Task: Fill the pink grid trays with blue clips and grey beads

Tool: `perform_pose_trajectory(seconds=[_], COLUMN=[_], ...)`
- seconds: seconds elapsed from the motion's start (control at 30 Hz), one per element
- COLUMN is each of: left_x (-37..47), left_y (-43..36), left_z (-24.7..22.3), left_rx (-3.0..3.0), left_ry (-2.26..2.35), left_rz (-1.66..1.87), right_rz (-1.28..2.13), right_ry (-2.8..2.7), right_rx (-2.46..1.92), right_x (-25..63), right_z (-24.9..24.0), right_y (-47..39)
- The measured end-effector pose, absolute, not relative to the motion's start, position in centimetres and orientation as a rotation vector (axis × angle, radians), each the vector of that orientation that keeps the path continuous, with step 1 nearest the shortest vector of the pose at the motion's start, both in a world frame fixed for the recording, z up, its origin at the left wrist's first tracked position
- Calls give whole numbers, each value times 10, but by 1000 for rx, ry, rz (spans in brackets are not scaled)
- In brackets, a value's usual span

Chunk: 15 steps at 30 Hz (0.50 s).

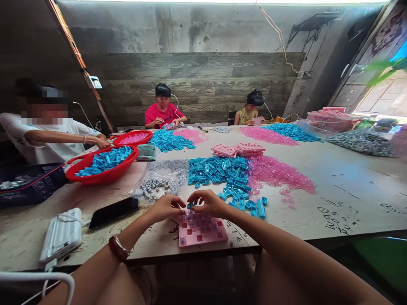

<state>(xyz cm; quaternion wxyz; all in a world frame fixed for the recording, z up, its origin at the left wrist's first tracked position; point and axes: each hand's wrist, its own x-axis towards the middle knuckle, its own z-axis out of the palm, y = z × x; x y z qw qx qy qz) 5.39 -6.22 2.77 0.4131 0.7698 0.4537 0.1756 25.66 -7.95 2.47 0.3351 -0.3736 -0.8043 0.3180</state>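
Near the table's front edge lies a pink board with square holes [203, 238], partly covered by clear purplish pieces [202, 221]. My right hand [208, 203] is over its far left part, thumb and forefinger closed on a small blue plastic piece [190, 206]. Close beside it, my left hand [168, 207] has its fingers bent together at the board's far left corner; whatever they hold is hidden. Beyond my hands sits a heap of blue plastic pieces [216, 171], with a heap of small pink clear pieces [280, 173] on its right.
A bag of beads [155, 186], a black phone [114, 212] and a white power bank [62, 235] lie left. Red baskets [104, 178] stand farther left. Stacked pink boards [238, 149] rest behind the blue heap. Several co-workers sit across and at the left.
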Motion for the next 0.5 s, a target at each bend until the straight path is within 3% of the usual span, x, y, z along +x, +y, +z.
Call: perform_pose_trajectory(seconds=[0.27,0.5], left_x=[51,58], left_y=[-66,-67], left_z=[31,32], left_rx=[2046,2213], left_ry=[1210,1164], left_rz=[405,428], right_rz=[562,526], right_ry=[-2109,-2138], right_rx=[-935,-933], right_x=[244,249], right_z=[20,19], right_y=[-82,-81])
